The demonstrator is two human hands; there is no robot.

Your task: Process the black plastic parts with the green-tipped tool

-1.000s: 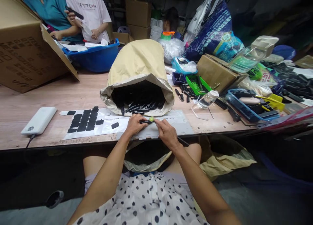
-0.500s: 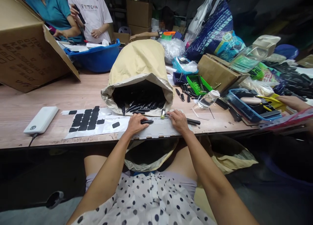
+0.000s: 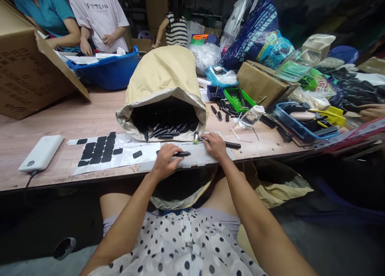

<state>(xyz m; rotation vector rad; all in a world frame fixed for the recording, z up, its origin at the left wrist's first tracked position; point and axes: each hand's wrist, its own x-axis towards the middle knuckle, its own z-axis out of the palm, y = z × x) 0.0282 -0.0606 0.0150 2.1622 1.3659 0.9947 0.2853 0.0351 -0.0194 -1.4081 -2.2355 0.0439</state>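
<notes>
Hands moved apart, left hand [image 3: 165, 162] clamped on black pen [image 3: 182, 154], right hand [image 3: 215, 146] gripping green-tipped tool [image 3: 197, 138]

Clock centred on the sack [image 3: 162, 79], which lies on the table [image 3: 75, 115] with its mouth toward 6 and pens [image 3: 168, 129] inside.
- 6: left hand [image 3: 164, 162] around a pen [image 3: 182, 154].
- 5: right hand [image 3: 214, 144] closed over a tool [image 3: 233, 145].
- 8: sheet [image 3: 129, 158], with a power bank [image 3: 40, 152] beyond it.
- 10: box [image 3: 21, 71].
- 11: tub [image 3: 108, 69].
- 3: tray [image 3: 239, 99], with a bottle [image 3: 249, 116] before it and a basket [image 3: 300, 125] further out.

Sack [image 3: 162, 79] interior dark, contents unclear
</notes>
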